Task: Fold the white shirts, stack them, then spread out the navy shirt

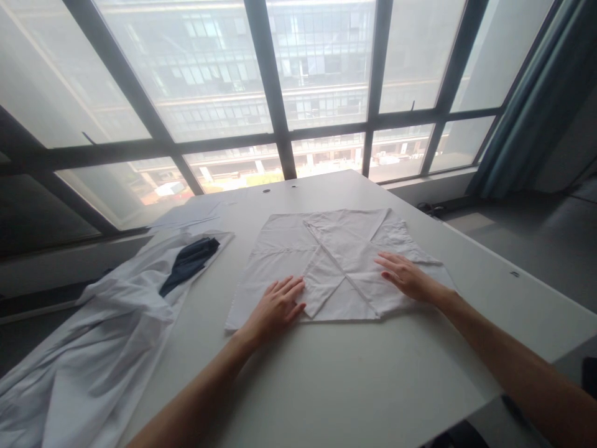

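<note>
A white cloth (354, 249) with several folded, triangular flaps lies spread on the white table (336, 386). My left hand (280, 303) rests flat on its near left part, fingers stretched out beside a folded flap. On the right part of the cloth lies my right hand (402, 274), palm down, with its fingers pointing left. Neither hand grips anything. Diagonal seams or fold edges cross between the two hands.
A crumpled white fabric (116, 317) hangs over the table's left edge, with a dark blue cloth piece (191, 261) on it. Large windows (321, 68) stand behind the table. A blue-grey curtain (532, 93) hangs at the right.
</note>
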The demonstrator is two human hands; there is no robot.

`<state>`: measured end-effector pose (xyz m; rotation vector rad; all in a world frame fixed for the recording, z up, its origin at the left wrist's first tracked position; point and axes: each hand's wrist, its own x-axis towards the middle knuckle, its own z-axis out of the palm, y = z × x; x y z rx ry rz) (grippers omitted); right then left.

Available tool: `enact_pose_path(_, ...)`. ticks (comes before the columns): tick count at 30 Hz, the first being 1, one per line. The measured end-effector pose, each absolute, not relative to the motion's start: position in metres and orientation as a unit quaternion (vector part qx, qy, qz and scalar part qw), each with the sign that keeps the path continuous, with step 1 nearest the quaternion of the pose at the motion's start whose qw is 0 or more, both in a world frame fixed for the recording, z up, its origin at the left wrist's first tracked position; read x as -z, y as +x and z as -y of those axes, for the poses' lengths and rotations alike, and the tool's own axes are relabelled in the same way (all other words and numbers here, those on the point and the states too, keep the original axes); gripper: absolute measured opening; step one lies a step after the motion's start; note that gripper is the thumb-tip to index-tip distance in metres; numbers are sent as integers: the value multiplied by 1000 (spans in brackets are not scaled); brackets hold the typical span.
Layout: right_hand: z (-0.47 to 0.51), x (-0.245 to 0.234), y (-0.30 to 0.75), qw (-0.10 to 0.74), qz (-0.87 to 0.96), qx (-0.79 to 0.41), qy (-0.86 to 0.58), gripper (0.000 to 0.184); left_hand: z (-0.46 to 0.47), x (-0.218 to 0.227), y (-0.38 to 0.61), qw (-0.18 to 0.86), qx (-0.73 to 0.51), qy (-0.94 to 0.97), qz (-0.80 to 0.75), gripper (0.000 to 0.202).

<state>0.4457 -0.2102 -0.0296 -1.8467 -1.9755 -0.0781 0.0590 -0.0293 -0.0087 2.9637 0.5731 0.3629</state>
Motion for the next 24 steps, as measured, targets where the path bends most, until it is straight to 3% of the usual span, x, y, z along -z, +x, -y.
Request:
enact_pose_path(7, 212, 19, 438, 261, 714, 9, -650, 41, 23, 7, 64, 101, -107, 968, -205, 46)
enact_pose_path(24, 213, 15, 443, 308, 697, 33, -647, 34, 19, 13, 59, 105, -126, 971, -175, 49)
